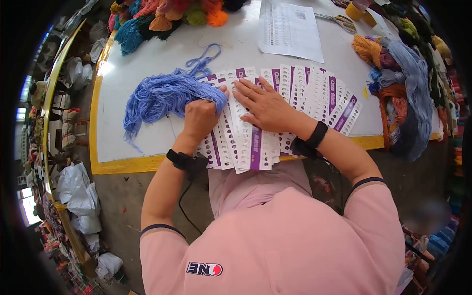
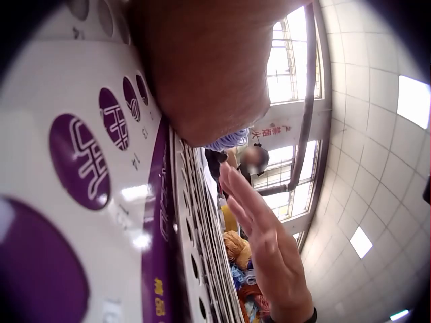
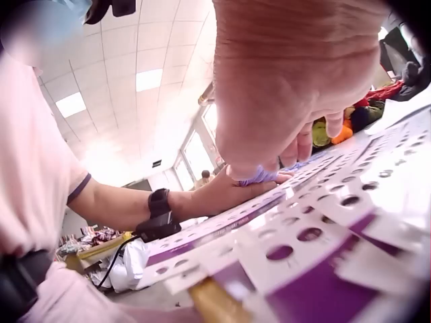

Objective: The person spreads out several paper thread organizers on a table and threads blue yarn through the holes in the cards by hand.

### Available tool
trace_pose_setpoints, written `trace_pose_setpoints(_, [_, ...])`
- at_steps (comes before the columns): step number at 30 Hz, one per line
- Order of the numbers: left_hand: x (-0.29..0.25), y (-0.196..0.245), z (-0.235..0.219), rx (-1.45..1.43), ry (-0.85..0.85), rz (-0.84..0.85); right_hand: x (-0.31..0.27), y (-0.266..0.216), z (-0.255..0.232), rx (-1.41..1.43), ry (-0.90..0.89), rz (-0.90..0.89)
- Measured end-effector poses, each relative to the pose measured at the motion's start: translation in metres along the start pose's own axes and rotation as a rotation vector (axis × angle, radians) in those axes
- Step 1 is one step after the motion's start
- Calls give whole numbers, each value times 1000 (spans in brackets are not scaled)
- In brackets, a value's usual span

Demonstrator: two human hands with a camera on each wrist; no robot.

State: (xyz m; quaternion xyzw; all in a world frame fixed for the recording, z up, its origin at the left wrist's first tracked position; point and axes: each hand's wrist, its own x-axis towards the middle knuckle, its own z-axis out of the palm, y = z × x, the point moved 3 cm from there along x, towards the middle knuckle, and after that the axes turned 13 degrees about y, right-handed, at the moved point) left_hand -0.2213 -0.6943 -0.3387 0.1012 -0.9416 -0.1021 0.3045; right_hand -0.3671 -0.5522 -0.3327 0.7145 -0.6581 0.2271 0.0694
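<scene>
My left hand [image 1: 200, 119] grips one end of a loose hank of periwinkle-blue yarn [image 1: 160, 93], which spreads leftward over the white tabletop. Under and beside the fist lie fanned-out white cards [image 1: 242, 142] with rows of punched holes and purple printed bands. My right hand [image 1: 268, 107] lies over the middle of these cards with its fingers extended toward the left hand. In the left wrist view, the right hand [image 2: 266, 245] shows straight fingers above the card edges. A bit of the yarn [image 2: 230, 139] peeks out below the left fist there.
Colourful yarn hanks [image 1: 167, 12] are heaped at the table's back left, and more hanks [image 1: 405, 93] hang over its right side. A printed sheet [image 1: 290, 32] and scissors [image 1: 339, 21] lie at the back. Yellow tape [image 1: 125, 166] lines the table edge.
</scene>
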Motion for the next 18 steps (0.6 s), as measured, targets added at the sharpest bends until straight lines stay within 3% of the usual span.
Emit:
trace_pose_setpoints(7, [0,-3,0,-18,6,-1,-1,10,-23,-43,-138,47])
trace_pose_setpoints(10, [2,-1,0,-46,76,53,22,21,9,105,156,236])
trace_pose_setpoints(13, [1,0,-4,-48,75,47,33,25,20,-65,218,147])
trace_pose_setpoints(18, [1,-4,-4,-13,30,15,29,23,18,74,155,107])
